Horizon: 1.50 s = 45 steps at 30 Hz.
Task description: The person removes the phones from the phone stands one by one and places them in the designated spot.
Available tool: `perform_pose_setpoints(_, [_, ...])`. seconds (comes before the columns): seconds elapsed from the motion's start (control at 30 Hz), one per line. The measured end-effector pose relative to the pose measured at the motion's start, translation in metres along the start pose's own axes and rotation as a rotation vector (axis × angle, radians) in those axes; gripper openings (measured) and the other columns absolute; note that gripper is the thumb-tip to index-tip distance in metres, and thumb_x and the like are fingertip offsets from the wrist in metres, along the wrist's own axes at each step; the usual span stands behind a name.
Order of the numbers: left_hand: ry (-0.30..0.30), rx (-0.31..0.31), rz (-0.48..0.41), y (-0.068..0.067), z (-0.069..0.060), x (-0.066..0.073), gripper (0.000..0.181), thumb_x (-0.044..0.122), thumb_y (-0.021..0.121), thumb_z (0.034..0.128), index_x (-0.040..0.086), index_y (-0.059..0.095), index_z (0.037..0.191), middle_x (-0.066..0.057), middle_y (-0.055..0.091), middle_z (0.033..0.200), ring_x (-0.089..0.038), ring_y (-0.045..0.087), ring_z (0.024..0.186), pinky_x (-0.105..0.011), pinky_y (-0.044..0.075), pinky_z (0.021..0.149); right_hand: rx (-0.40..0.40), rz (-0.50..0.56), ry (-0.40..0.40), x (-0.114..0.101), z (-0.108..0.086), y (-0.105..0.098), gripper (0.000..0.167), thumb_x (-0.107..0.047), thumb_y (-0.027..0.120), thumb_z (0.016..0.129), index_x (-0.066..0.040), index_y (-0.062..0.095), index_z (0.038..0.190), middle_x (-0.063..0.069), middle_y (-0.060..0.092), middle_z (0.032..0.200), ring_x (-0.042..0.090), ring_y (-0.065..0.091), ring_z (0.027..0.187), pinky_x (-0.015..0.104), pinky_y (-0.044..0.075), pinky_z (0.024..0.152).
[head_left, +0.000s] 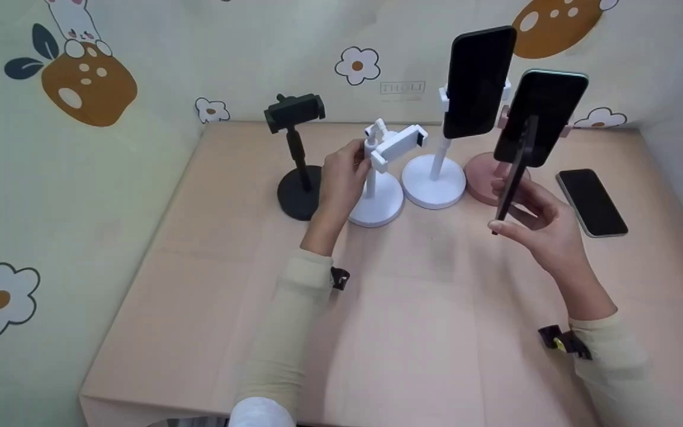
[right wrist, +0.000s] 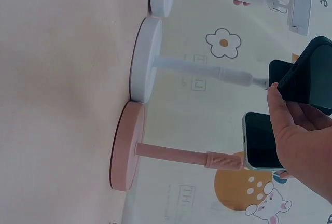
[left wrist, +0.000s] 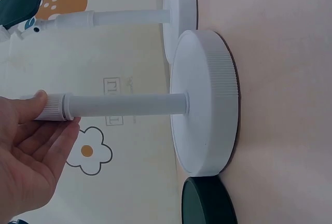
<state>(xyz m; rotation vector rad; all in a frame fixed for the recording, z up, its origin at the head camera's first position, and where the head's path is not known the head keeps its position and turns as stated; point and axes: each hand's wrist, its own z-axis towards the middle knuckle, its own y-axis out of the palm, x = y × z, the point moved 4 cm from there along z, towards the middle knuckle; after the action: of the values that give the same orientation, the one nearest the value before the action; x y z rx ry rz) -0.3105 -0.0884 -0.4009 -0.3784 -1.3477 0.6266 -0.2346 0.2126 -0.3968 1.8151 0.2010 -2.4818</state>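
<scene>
My left hand (head_left: 341,181) grips the ribbed collar on the pole of a white phone stand (head_left: 379,207), whose clamp (head_left: 399,147) has no phone in it. In the left wrist view, the thumb and fingers of the left hand (left wrist: 31,156) close round that collar. My right hand (head_left: 546,222) holds a dark smartphone (head_left: 514,187) by its lower part, nearly edge-on in the head view. It is in front of a phone (head_left: 555,98) mounted on a pink stand (head_left: 481,175). In the right wrist view the held smartphone (right wrist: 316,73) is tilted, thumb on its edge.
Another white stand (head_left: 433,193) bears a black phone (head_left: 479,83), between the gripped stand and the pink one. A black stand (head_left: 300,196) with no phone is at the left. One more phone (head_left: 592,203) lies flat at the right. A patterned wall (head_left: 258,59) is behind the table.
</scene>
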Motion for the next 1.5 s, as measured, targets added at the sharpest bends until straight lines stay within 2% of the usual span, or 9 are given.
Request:
perform_pose_setpoints(0.27, [-0.054,-0.027,0.013,0.004,0.004,-0.003,0.035,0.018,0.057,0.1018,0.013,0.058,0.136,-0.005,0.068,0.131,-0.015,0.065,0.121,-0.026,0.053,0.102,0.03,0.014,-0.017,-0.003,-0.002,-0.007,0.068,0.021,0.074,0.073,0.001,0.057,0.136,0.003,0.069,0.123,0.012,0.066,0.113,0.017,0.052,0.098])
perform_pose_setpoints(0.5, [-0.081,-0.036,0.055,0.002,0.006,-0.003,0.035,0.019,0.058,0.1016,0.015,0.058,0.136,-0.003,0.068,0.129,-0.013,0.066,0.115,-0.026,0.054,0.1,0.041,0.003,-0.015,-0.003,-0.004,-0.017,0.067,0.019,0.074,0.075,0.001,0.056,0.137,0.004,0.07,0.122,0.011,0.065,0.113,0.016,0.052,0.097])
perform_pose_setpoints(0.73, [-0.073,-0.039,0.072,0.003,0.006,-0.001,0.035,0.018,0.058,0.1013,0.014,0.058,0.137,-0.003,0.067,0.131,-0.014,0.066,0.117,-0.026,0.054,0.101,0.044,-0.014,-0.013,-0.001,-0.007,-0.028,0.065,0.018,0.074,0.077,0.001,0.056,0.137,0.002,0.07,0.123,0.01,0.066,0.112,0.014,0.051,0.096])
perform_pose_setpoints(0.97, [-0.042,-0.031,0.101,0.002,0.006,-0.003,0.035,0.019,0.06,0.1006,0.013,0.058,0.135,-0.003,0.069,0.127,-0.013,0.067,0.112,-0.025,0.055,0.097,0.039,0.031,-0.014,0.002,-0.008,-0.034,0.064,0.02,0.073,0.076,0.002,0.056,0.136,0.001,0.07,0.12,0.01,0.067,0.111,0.015,0.052,0.096])
perform_pose_setpoints(1.5, [-0.059,-0.047,0.097,0.004,0.007,-0.004,0.034,0.018,0.059,0.1007,0.013,0.059,0.134,-0.004,0.069,0.128,-0.013,0.067,0.113,-0.024,0.054,0.098,0.084,0.049,0.009,0.009,-0.015,-0.056,0.064,0.021,0.072,0.077,0.003,0.056,0.137,0.0,0.071,0.118,0.008,0.068,0.11,0.014,0.052,0.093])
